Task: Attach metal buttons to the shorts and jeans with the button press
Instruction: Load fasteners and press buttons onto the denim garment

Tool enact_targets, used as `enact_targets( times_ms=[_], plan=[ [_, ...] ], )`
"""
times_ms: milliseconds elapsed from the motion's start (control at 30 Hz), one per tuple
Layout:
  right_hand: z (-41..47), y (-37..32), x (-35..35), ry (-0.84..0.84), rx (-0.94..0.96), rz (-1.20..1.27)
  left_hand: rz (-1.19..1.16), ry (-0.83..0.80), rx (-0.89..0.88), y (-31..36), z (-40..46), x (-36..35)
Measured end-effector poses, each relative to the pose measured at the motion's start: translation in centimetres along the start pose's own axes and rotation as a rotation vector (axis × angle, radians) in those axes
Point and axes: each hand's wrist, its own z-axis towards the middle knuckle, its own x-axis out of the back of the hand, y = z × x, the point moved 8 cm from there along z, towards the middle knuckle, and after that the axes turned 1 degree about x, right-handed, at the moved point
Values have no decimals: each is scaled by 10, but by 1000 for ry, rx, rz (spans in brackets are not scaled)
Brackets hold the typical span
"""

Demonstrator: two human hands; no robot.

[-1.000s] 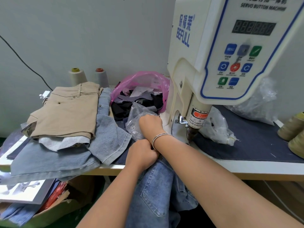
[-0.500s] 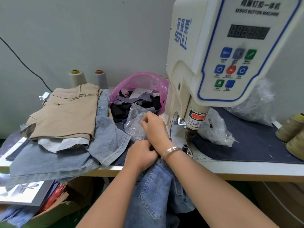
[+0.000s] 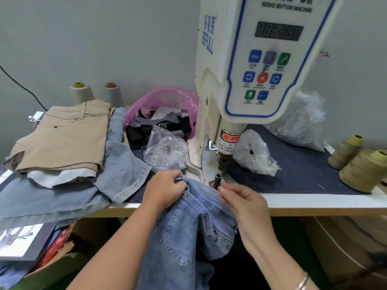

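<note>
So the blue jeans (image 3: 188,222) are hanging off the front edge of the table (image 3: 314,203), waistband pulled up right in front of the button press (image 3: 251,70). Left hand (image 3: 165,190) has its fingers curled round a bunch of the waistband, gripping it at the table edge. Right hand (image 3: 245,203) is on the other side of the waistband, fingers loosely bent with the fingertips by the denim just beside the lower die (image 3: 217,179), the little dark post sticking up under the press head. Honestly can't tell if the right one is pinching the fabric or a button or just touching; it's blurry there. There's a small brass rivet (image 3: 186,193) showing on the jeans right by the left knuckles.

Other stuff: a crumpled clear plastic bag (image 3: 167,152) sits just behind the left hand, with a few small metal bits inside. Another clear bag (image 3: 254,154) is on the dark blue mat (image 3: 297,170) right of the press. Off to the left there's a stack with tan shorts (image 3: 62,135) on top of light denim pieces (image 3: 52,197). A pink bag (image 3: 167,101) full of fabric scraps sits behind, and olive thread cones (image 3: 360,166) stand at the far right of the table.
</note>
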Motion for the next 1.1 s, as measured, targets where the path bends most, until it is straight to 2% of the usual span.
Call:
enact_targets(
  times_ms=[200, 600, 933, 1100],
  plan=[
    [35, -17, 2, -46, 26, -126, -11, -4, -6, 2, -2, 0],
    [53, 1, -3, -72, -51, -207, -33, 1, -1, 2, -2, 1],
    [49, -19, -9, -141, 183, -414, -24, 1, -3, 2, -1, 1],
    [45, -24, -8, -128, 232, -462, -27, 1, 1, 2, -1, 1]
  ],
)
